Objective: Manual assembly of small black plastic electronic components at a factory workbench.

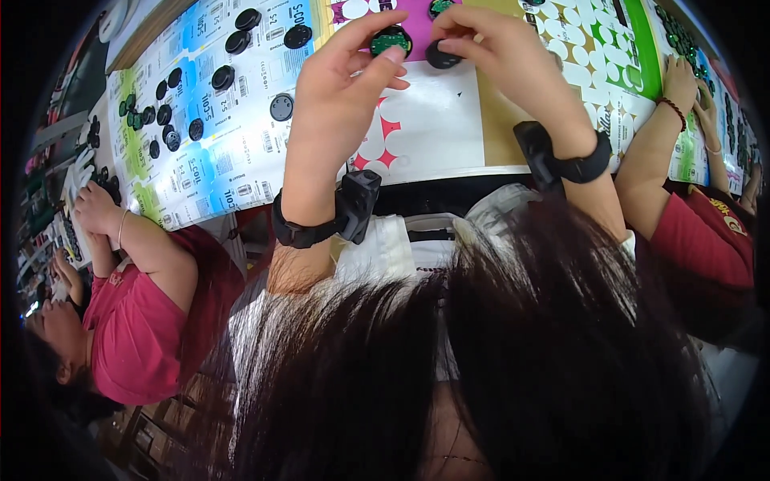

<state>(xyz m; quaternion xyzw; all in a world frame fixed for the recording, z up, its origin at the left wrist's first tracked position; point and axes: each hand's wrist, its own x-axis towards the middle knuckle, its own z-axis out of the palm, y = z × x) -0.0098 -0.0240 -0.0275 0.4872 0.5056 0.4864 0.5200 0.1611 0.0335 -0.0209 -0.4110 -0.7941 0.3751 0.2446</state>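
Observation:
Near the far edge of the view, my left hand (346,84) is closed, thumb and fingers around a round black housing with a green circuit board (390,40) facing up. Just to its right my right hand (507,52) pinches a small round black cap (443,54) between thumb and fingers. The two pieces are held a short way apart. Beyond the cap lies another round black part with a green board (439,8), partly cut off by the frame. Black straps with box-shaped devices sit on both my wrists.
Printed sheets (257,148) cover the table. Several round black parts (222,78) are scattered on its left side, with small dark green pieces (132,112) farther left. Co-workers in red shirts sit to the left (140,345) and right (706,240), their hands on the worktop.

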